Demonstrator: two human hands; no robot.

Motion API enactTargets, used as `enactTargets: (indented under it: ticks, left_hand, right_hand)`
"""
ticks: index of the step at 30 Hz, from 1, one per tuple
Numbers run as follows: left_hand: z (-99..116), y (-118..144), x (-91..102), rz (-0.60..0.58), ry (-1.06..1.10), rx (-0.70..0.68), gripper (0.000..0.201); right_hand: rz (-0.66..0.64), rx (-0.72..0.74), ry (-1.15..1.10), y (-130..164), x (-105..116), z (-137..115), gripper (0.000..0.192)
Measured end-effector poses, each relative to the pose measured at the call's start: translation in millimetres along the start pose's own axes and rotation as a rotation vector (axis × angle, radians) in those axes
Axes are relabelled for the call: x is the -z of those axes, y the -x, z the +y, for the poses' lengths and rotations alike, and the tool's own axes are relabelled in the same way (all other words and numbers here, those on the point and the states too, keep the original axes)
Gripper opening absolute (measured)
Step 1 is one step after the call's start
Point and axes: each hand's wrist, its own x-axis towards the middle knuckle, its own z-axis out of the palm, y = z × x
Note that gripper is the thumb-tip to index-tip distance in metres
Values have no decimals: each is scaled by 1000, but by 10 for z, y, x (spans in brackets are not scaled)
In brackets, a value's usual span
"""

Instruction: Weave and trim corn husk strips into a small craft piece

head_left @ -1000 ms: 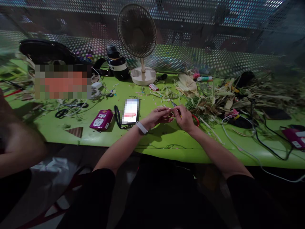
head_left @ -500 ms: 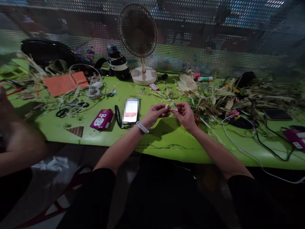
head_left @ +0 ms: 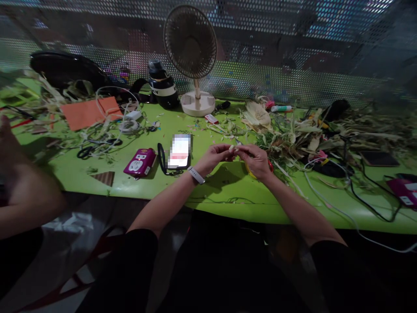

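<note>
Inspector A: Both hands meet above the green table [head_left: 228,195], just right of the phone [head_left: 180,151]. The left hand [head_left: 213,157] and the right hand [head_left: 257,160] pinch a small pale strip of husk [head_left: 232,148] between their fingertips.

Inspector B: Grip state?

Inspector A: Each hand is closed in a fingertip pinch on the strip. The strip is small and partly covered, so its exact shape is uncertain; it appears to be dried husk like the husk pile [head_left: 293,134] further right of the phone.

Inspector B: Orientation?

Inspector A: Its long axis seems to run left to right, bridging the two hands, one end in each. Neither hand is nearer; it lies between them, held clear of the table surface.

Inspector B: Surroundings?

Inspector A: A magenta power strip [head_left: 139,162] lies just left of the phone, scissors [head_left: 85,152] further left, a desk fan [head_left: 192,56] behind it. Another person's arm [head_left: 22,191] shows far left.
</note>
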Motion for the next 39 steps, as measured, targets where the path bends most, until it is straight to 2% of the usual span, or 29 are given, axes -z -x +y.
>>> enactTargets:
  ticks: [2, 4, 11, 17, 21, 27, 30, 34, 39]
  left_hand:
    - [-17, -4, -8, 4, -22, -32, 43]
    - [-37, -9, -9, 12, -40, -65, 46]
    - [-83, -19, -2, 9, -99, -121, 41]
    - [-131, -35, -9, 13, -149, -156, 35]
    - [-170, -32, -22, 16, -184, -192, 35]
    - [-188, -21, -38, 18, -198, -209, 38]
    - [-183, -28, -30, 47, -159, -186, 38]
    - [-176, -32, -25, 56, -143, -185, 36]
    - [-188, -32, -41, 47, -141, -194, 36]
  right_hand:
    - [72, -105, -18, 15, -25, -2, 27]
    - [97, -149, -1, 24, -39, -4, 28]
    - [56, -143, 139, 9, 1, -44, 21]
    - [21, -227, 83, -31, 6, -107, 22]
    - [51, -264, 32, -48, 2, -59, 26]
    - [13, -228, 96, -52, 19, -42, 20]
    - [-7, -112, 226, -38, 28, -75, 14]
    - [-23, 20, 325, -19, 32, -88, 18]
    - [-7, 24, 345, -23, 39, -60, 16]
